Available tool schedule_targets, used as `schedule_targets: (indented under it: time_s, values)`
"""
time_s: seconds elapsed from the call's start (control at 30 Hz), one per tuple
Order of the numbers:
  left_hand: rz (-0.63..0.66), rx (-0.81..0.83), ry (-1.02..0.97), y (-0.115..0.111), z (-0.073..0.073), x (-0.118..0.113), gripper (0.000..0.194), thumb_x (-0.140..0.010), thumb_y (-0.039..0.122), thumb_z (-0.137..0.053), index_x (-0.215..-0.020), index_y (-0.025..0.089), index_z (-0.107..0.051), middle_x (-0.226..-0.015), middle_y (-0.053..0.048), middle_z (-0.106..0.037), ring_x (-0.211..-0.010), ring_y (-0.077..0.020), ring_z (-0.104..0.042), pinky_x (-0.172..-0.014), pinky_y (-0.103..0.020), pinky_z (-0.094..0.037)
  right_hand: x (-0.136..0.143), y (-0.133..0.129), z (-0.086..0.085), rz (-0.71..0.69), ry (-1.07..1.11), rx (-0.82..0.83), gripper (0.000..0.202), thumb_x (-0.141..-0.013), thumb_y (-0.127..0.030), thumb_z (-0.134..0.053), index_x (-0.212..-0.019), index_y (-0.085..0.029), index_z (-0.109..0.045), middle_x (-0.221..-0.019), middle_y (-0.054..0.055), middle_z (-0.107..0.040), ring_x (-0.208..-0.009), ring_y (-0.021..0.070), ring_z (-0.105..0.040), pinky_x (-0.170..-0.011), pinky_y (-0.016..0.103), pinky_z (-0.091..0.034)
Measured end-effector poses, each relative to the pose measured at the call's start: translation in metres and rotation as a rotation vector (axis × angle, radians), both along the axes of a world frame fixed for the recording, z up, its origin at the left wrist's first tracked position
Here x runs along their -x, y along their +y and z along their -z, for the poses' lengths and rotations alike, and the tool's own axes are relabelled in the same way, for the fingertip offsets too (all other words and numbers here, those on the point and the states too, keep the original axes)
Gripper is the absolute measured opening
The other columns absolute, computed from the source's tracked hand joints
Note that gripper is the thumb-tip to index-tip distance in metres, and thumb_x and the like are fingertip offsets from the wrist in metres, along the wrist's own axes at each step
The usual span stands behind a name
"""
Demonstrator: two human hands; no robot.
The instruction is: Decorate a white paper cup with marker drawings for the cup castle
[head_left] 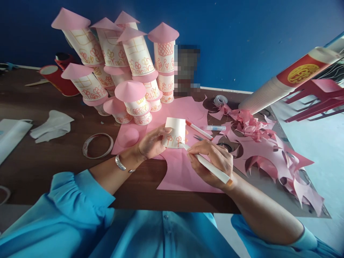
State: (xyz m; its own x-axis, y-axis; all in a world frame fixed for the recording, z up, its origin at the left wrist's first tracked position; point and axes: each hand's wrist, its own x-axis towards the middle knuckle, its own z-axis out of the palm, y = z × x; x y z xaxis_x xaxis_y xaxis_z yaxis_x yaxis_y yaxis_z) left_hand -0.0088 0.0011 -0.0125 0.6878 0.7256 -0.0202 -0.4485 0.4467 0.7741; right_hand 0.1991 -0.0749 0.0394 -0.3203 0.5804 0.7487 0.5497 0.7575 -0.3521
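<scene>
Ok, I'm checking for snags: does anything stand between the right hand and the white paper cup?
Only the slim white marker in the right hand, its tip at the flowers drawn on the white paper cup; nothing else visible stands between.

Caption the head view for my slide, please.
Left hand steadies a white paper cup while the right hand holds a white marker against its flower drawings.

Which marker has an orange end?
The white marker in the right hand, its tip at the small white cup. Its end is orange; the other marker has red ends and lies on the pink paper.
</scene>
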Motion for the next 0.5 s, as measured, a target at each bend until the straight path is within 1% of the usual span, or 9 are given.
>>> schedule_targets:
  time_s: [0.13,0.23,0.37,0.5]
  values:
    - [-0.015,-0.006,-0.018,0.0012,0.0021,-0.0004,0.058,-0.09,0.052,-0.077,-0.136,0.017,-0.075,-0.121,-0.017,-0.084,-0.121,-0.0404,-0.077,-0.103,-0.053,-0.06,-0.0001,-0.0012,0.0011,-0.01,-0.007,0.008,0.017,-0.097,-0.008,-0.067,-0.099,-0.025,-0.066,-0.076,-0.003,-0.076,-0.064,0.0141,-0.076,-0.056,0.024,-0.057]
    - [-0.018,-0.008,-0.02,0.0015,0.0032,-0.0001,0.059,-0.091,0.05,-0.075,-0.139,0.014,-0.073,-0.121,-0.019,-0.084,-0.12,-0.0408,-0.078,-0.104,-0.054,-0.06,-0.0003,-0.0018,0.002,-0.034,-0.005,0.026,0.017,-0.097,-0.008,-0.068,-0.098,-0.025,-0.065,-0.075,-0.004,-0.076,-0.064,0.0141,-0.076,-0.057,0.024,-0.058]
    - [-0.021,-0.003,-0.011,0.0009,0.0039,0.0006,0.057,-0.091,0.049,-0.076,-0.136,0.014,-0.075,-0.122,-0.019,-0.084,-0.121,-0.0411,-0.078,-0.105,-0.054,-0.06,-0.0009,-0.0015,0.0019,-0.062,-0.001,0.055,0.017,-0.096,-0.007,-0.067,-0.098,-0.024,-0.064,-0.075,-0.003,-0.076,-0.064,0.0141,-0.076,-0.057,0.024,-0.058]
    - [-0.031,0.003,-0.002,0.0004,0.0043,-0.0001,0.057,-0.09,0.051,-0.078,-0.134,0.016,-0.075,-0.123,-0.018,-0.083,-0.123,-0.0413,-0.077,-0.106,-0.054,-0.059,-0.0017,-0.0013,0.0001,-0.065,0.0,0.035,0.019,-0.095,-0.005,-0.066,-0.098,-0.024,-0.063,-0.074,-0.003,-0.075,-0.062,0.0142,-0.075,-0.057,0.024,-0.058]
